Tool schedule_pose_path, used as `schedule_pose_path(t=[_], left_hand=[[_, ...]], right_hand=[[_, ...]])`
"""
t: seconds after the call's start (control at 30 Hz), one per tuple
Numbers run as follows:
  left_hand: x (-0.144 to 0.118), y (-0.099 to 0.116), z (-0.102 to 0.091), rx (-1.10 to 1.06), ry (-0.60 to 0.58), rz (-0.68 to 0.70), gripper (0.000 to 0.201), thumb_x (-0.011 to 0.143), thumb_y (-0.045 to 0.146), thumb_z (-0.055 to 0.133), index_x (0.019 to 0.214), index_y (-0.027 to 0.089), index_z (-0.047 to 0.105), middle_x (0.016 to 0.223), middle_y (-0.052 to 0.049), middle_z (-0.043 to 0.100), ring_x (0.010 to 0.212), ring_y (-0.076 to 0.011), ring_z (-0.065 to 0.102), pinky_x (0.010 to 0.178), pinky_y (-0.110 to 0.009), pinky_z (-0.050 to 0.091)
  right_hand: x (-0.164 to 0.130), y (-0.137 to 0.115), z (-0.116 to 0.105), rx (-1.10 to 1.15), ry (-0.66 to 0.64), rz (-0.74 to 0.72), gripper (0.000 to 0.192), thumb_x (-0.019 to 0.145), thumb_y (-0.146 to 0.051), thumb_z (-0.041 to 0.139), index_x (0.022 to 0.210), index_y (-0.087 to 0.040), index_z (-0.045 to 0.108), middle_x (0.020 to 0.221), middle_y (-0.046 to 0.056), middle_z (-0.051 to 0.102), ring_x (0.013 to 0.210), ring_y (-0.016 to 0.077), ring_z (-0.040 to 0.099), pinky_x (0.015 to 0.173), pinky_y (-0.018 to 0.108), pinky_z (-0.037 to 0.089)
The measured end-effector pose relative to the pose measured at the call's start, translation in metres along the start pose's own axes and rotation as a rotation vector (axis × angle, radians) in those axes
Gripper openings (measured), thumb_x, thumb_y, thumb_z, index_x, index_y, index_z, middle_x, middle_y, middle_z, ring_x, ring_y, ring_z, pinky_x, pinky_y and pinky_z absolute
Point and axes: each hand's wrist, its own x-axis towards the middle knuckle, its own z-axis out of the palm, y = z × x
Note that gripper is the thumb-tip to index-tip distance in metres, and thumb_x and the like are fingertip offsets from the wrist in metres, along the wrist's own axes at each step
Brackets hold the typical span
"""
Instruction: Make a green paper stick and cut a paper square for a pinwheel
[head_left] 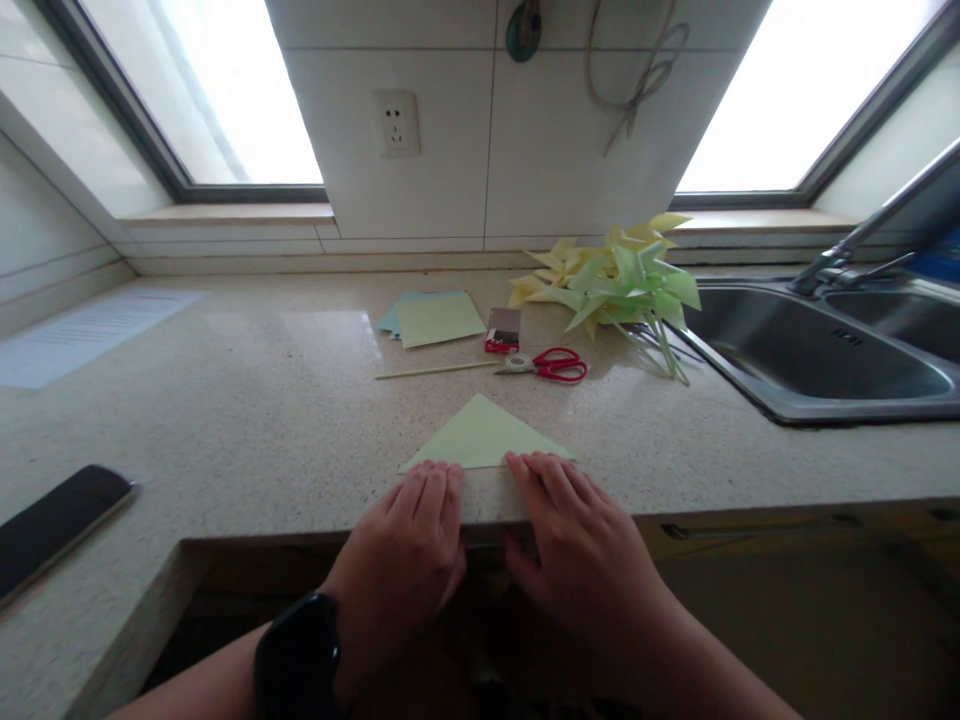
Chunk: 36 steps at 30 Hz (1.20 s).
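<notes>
A sheet of pale green paper point(484, 436), folded into a triangle, lies near the counter's front edge with its point facing the wall. The fingertips of my left hand point(416, 530) press down on the left end of its long folded edge. On the right part of that same edge rest the fingers of my right hand point(566, 520), its thumb apart below. Both hands are open, fingers laid side by side on the paper rather than gripping it. Beyond the triangle are red-handled scissors point(551, 365) and a thin pale green stick point(439, 371).
Square paper sheets point(442, 318) and a small red-and-grey box point(503, 330) lie behind the scissors. Yellow and green paper pinwheels point(622, 280) are heaped beside the steel sink point(787, 415). A phone point(64, 525) and a printed sheet point(90, 330) lie at left.
</notes>
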Motion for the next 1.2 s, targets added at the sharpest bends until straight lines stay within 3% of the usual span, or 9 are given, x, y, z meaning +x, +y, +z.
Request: schedule_pose_path(t=[0.2,0.33,0.4,0.53,0.67,0.8,1.03,1.2], left_hand=[[-0.016,-0.017,-0.009,0.039,0.007,-0.066,0.042,0.083,0.017,0.061,0.118,-0.004,0.068,0.108,-0.026,0.072,0.095,-0.0348,0.071,0.082,-0.048,0.064],[-0.019,-0.022,-0.011,0.046,-0.007,-0.066,0.041,0.084,0.016,0.061,0.119,-0.002,0.067,0.105,-0.023,0.072,0.09,-0.0325,0.068,0.079,-0.048,0.064],[-0.017,-0.022,-0.013,0.023,-0.013,-0.076,0.038,0.084,0.017,0.06,0.117,0.0,0.068,0.1,-0.02,0.071,0.088,-0.0318,0.067,0.077,-0.048,0.063],[-0.015,-0.022,-0.02,-0.003,0.026,-0.134,0.04,0.088,0.03,0.06,0.114,0.001,0.068,0.099,-0.019,0.068,0.088,-0.033,0.064,0.078,-0.05,0.06],[-0.018,-0.016,-0.022,0.008,0.141,-0.094,0.051,0.092,0.031,0.058,0.131,-0.002,0.058,0.125,-0.025,0.063,0.115,-0.0373,0.06,0.097,-0.05,0.053],[-0.015,-0.006,-0.008,-0.095,0.125,0.037,0.06,0.092,0.026,0.054,0.146,0.001,0.046,0.148,-0.02,0.054,0.135,-0.0328,0.049,0.114,-0.044,0.039],[-0.009,-0.004,0.01,-0.149,0.056,0.049,0.057,0.092,0.023,0.052,0.145,0.001,0.048,0.147,-0.02,0.057,0.134,-0.0334,0.053,0.113,-0.045,0.041],[-0.006,-0.005,0.012,-0.163,0.085,0.076,0.053,0.093,0.021,0.048,0.14,-0.001,0.051,0.14,-0.022,0.062,0.127,-0.0341,0.059,0.11,-0.047,0.046]], right_hand=[[-0.015,0.022,-0.011,-0.095,-0.038,0.025,0.063,0.083,-0.029,0.063,0.14,-0.004,0.051,0.128,0.019,0.062,0.118,0.0339,0.06,0.101,0.049,0.055],[-0.025,0.039,-0.022,-0.208,-0.038,0.101,0.07,0.082,-0.042,0.068,0.134,0.002,0.054,0.119,0.023,0.063,0.11,0.0383,0.061,0.094,0.053,0.058],[-0.027,0.042,-0.027,-0.164,-0.066,0.04,0.057,0.087,-0.041,0.063,0.13,-0.004,0.058,0.118,0.019,0.063,0.113,0.0354,0.061,0.096,0.049,0.058],[-0.027,0.033,-0.028,-0.149,-0.058,0.056,0.06,0.087,-0.045,0.063,0.128,-0.002,0.059,0.115,0.02,0.063,0.108,0.0346,0.061,0.096,0.049,0.058],[-0.027,0.021,-0.02,-0.159,-0.024,0.074,0.067,0.084,-0.043,0.066,0.134,-0.001,0.055,0.12,0.021,0.06,0.114,0.0365,0.058,0.1,0.051,0.055],[-0.026,0.013,-0.014,-0.133,-0.012,0.082,0.068,0.081,-0.037,0.067,0.138,-0.002,0.052,0.122,0.021,0.06,0.117,0.0366,0.057,0.101,0.052,0.055],[-0.025,0.004,-0.013,-0.093,-0.001,0.09,0.068,0.083,-0.034,0.065,0.142,-0.005,0.049,0.135,0.021,0.058,0.126,0.0374,0.053,0.105,0.055,0.052],[-0.007,-0.022,-0.012,0.081,0.018,-0.01,0.066,0.086,-0.032,0.06,0.147,-0.01,0.047,0.148,0.017,0.052,0.138,0.0335,0.044,0.114,0.051,0.045]])
